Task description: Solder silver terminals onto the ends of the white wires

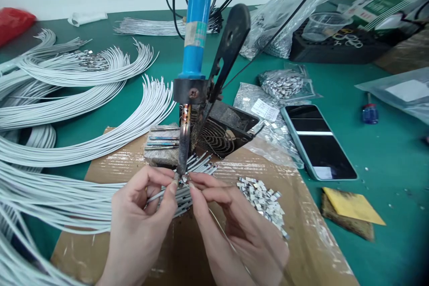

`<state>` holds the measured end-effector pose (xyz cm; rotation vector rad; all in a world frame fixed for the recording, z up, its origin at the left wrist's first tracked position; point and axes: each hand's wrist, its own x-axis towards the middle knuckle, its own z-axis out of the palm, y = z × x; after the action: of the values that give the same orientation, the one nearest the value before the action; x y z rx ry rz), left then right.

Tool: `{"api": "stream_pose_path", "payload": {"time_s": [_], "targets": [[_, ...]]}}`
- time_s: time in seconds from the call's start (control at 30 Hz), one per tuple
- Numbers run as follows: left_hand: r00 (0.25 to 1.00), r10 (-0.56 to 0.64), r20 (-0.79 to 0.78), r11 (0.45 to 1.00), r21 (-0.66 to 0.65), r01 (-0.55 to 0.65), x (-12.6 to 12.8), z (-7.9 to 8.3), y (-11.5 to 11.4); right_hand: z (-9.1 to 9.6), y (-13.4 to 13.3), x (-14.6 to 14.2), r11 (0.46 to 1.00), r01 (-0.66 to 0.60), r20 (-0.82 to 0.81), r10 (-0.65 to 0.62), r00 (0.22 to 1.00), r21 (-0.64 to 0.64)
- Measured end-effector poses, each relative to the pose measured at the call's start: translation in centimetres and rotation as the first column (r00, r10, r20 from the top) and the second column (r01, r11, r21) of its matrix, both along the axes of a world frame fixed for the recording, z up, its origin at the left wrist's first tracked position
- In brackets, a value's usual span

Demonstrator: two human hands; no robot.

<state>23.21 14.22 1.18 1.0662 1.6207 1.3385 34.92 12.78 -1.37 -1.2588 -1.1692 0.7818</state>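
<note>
Right side: phone [322, 152] face up, pale band of light across its screen. Short blue-and-red screwdriver [370, 114] farther right. Far right: clear plastic tub [323, 27] on a black tray [331, 51]. Far left: red bag [14, 26], crumpled, at the edge of view.

Bare hands in view, and it's your left hand [144, 219] first; slender fingers, rounded knuckles, a short, unpainted-looking thumbnail [174, 182]; there's a tiny golden glint [146, 191] by one finger, maybe a ring, too small to call; your wrist [117, 272] runs uncovered to the lower edge; across to your right hand [239, 228] now, bare too, with long, tapering fingers and a smooth, broad back.
</note>
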Motion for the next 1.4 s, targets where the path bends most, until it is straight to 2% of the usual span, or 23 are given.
{"api": "stream_pose_path", "payload": {"time_s": [0.4, 0.63, 0.83, 1.0, 1.4], "targets": [[0.998, -0.035, -0.044, 0.999, 0.011, 0.035, -0.2, 0.1, -0.1, 0.4, 0.0, -0.7, 0.993, 0.085, 0.093, -0.092, 0.991, 0.076], [0.999, -0.043, -0.026, 0.999, 0.024, 0.043, -0.3, -0.2, 0.0, 0.6, 0.2, -0.6, 0.987, 0.073, 0.24, -0.105, 0.965, 0.14], [0.995, -0.082, -0.056, 0.996, 0.02, 0.083, -0.8, -0.5, -0.4, 0.6, 0.1, -0.6, 0.982, 0.076, 0.27, -0.12, 0.955, 0.171], [0.995, -0.083, -0.051, 0.996, 0.015, 0.083, -0.9, -0.5, -0.4, 0.6, 0.0, -0.7, 0.982, 0.102, 0.281, -0.144, 0.949, 0.159], [0.996, -0.083, -0.015, 0.997, -0.004, 0.083, -0.8, -0.7, -0.5, 0.3, -0.1, -0.5, 0.991, 0.074, 0.256, -0.101, 0.961, 0.112]]}}
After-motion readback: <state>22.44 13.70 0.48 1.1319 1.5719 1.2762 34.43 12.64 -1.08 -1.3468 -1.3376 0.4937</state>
